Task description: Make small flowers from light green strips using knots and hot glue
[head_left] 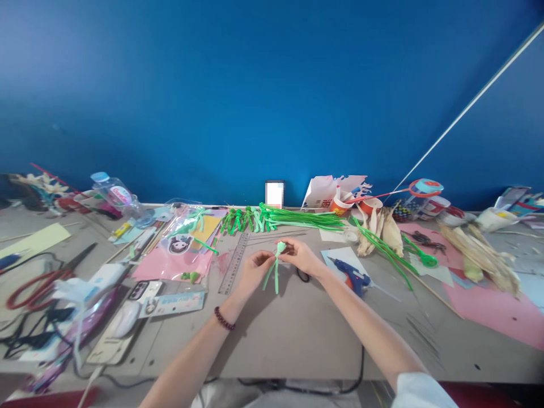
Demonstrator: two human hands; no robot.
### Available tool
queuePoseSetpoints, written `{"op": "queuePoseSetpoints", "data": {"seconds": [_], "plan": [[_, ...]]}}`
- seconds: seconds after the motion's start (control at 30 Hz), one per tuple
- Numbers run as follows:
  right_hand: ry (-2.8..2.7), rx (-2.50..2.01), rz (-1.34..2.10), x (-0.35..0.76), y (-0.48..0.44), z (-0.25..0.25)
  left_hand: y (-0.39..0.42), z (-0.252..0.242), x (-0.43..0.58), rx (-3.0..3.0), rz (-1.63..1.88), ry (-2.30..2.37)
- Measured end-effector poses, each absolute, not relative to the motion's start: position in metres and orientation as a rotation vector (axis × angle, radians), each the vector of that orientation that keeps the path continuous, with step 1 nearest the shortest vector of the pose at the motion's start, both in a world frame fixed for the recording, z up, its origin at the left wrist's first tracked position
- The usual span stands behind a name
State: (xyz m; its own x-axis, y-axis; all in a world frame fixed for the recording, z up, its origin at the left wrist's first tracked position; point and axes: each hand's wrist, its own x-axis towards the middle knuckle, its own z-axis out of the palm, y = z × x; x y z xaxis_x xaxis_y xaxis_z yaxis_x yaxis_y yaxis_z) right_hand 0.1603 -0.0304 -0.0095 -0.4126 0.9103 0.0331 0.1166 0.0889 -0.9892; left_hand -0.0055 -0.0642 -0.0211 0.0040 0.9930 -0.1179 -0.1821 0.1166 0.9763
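Between my hands is a light green pipe cleaner twisted into a small rounded head, with two ends hanging below. My left hand pinches it from the left, just under the head. From the right, my right hand closes finger and thumb on it near the top. Behind them lies a row of green pipe cleaners, with several twisted pieces at its left end. A clear ruler rests left of my left hand.
A blue glue gun lies on white paper to the right, beside dried corn husks. Scissors, a phone, a white mouse and a plastic bottle are at left. A blue wall rises behind the table.
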Motion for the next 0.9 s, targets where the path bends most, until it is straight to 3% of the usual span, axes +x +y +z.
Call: {"op": "queuePoseSetpoints", "data": {"seconds": [0.9], "plan": [[-1.61, -0.94, 1.392, 0.151, -0.034, -0.015, -0.071, -0.018, -0.002, 1.159, 1.211, 1.113]]}}
